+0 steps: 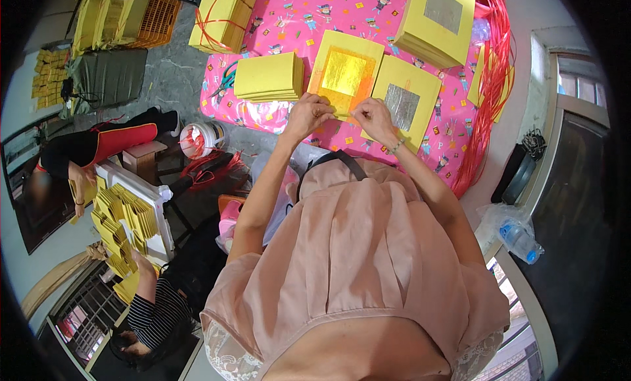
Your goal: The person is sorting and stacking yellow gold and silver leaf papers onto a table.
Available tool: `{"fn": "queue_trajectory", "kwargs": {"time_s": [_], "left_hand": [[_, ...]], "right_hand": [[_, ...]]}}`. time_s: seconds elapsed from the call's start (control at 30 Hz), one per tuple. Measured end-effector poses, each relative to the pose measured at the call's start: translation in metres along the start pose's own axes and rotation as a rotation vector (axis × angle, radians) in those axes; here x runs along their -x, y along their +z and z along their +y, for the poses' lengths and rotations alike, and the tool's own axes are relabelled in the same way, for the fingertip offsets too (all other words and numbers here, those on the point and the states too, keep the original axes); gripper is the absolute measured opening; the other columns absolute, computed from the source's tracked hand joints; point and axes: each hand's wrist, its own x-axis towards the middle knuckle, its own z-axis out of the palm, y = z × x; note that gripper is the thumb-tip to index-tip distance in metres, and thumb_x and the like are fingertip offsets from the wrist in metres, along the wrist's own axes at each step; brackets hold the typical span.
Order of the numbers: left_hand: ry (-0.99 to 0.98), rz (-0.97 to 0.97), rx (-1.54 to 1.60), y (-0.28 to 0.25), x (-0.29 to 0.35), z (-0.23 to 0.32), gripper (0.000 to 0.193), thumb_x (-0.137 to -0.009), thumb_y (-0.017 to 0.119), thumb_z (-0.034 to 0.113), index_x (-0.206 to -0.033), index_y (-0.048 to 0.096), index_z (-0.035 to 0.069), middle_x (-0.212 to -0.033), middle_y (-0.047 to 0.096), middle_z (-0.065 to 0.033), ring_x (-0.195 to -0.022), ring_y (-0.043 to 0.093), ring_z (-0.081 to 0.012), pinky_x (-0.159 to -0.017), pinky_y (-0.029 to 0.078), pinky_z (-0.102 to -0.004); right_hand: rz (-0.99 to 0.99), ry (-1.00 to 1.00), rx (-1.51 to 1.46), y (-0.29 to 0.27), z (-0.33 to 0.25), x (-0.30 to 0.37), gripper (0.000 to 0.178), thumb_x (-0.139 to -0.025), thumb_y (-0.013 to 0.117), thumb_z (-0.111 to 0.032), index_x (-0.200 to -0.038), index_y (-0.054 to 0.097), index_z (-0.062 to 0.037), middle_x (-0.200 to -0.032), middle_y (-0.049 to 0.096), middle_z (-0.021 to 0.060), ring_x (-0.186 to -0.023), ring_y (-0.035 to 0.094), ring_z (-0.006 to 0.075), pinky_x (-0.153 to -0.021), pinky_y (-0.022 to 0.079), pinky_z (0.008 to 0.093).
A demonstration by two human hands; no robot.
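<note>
Pointing away lengthwise, slightly rightward, yellow sheet (344, 73)

Teal-handled scissors (228, 77) lie nr L end of pink patterned worktop cover (276, 38). Long red strands (482, 128) hang over R side. Off to L: white bucket (211, 136) w/ red stuff in it, nr sm. wooden stool (144, 152); orange crate (160, 21) up top. 2 co-workers far L, one in blk/red (135, 138), other in striped top (158, 315), folded yellow packs (115, 226) btwn. Far R: clear bag (494, 216) w/ plastic bottle (516, 236), nr dark door (570, 184).
</note>
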Motion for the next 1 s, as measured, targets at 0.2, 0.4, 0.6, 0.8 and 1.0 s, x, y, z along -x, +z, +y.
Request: {"fn": "queue_trajectory", "kwargs": {"time_s": [0.2, 0.4, 0.6, 0.8, 1.0], "left_hand": [[0.069, 0.013, -0.101, 0.001, -0.001, 0.007, 0.024, -0.076, 0.075, 0.017, -0.100, 0.073, 0.012, -0.091, 0.064, -0.0049, -0.088, 0.059, -0.0258, -0.076, 0.050, -0.0377], [0.117, -0.050, -0.253, -0.006, -0.013, 0.010, 0.011, -0.080, 0.066, 0.018, -0.091, 0.068, 0.014, -0.087, 0.065, -0.0047, -0.086, 0.062, -0.0250, -0.080, 0.044, -0.0382], [0.178, 0.228, -0.256, -0.022, -0.036, 0.040, 0.040, -0.077, 0.068, 0.012, -0.116, 0.061, 0.013, -0.113, 0.060, -0.0125, -0.111, 0.055, -0.0308, -0.098, 0.040, -0.0461], [0.192, 0.243, -0.263, -0.002, -0.047, 0.036, 0.065, -0.075, 0.071, 0.012, -0.137, 0.049, 0.016, -0.138, 0.044, -0.0158, -0.129, 0.039, -0.0380, -0.105, 0.033, -0.0517], [0.105, 0.100, -0.285, 0.017, -0.069, 0.023, 0.074, -0.084, 0.067, 0.031, -0.149, 0.033, 0.020, -0.151, 0.028, -0.0208, -0.138, 0.026, -0.0422, -0.111, 0.024, -0.0559]], "right_hand": [[-0.016, 0.007, 0.032, -0.005, -0.009, 0.000, 0.021, -0.081, 0.071, -0.024, -0.072, 0.067, -0.0051, -0.077, 0.061, 0.0076, -0.081, 0.057, 0.0269, -0.075, 0.045, 0.0383], [-0.036, -0.347, 0.349, -0.015, -0.029, 0.001, 0.022, -0.085, 0.067, -0.024, -0.096, 0.058, -0.0067, -0.086, 0.057, 0.0097, -0.079, 0.060, 0.0301, -0.074, 0.048, 0.0421], [-0.050, -0.204, 0.248, -0.043, -0.031, -0.031, 0.018, -0.090, 0.060, -0.021, -0.098, 0.058, -0.0047, -0.088, 0.059, 0.0158, -0.080, 0.061, 0.0356, -0.071, 0.049, 0.0449], [0.109, -0.050, 0.149, -0.064, -0.014, -0.093, 0.022, -0.091, 0.058, -0.022, -0.103, 0.058, -0.0026, -0.094, 0.062, 0.0197, -0.086, 0.061, 0.0393, -0.076, 0.048, 0.0470], [0.083, 0.082, 0.291, -0.064, 0.001, -0.132, 0.025, -0.090, 0.060, -0.022, -0.106, 0.060, -0.0033, -0.100, 0.062, 0.0174, -0.097, 0.060, 0.0364, -0.082, 0.049, 0.0460]]}}
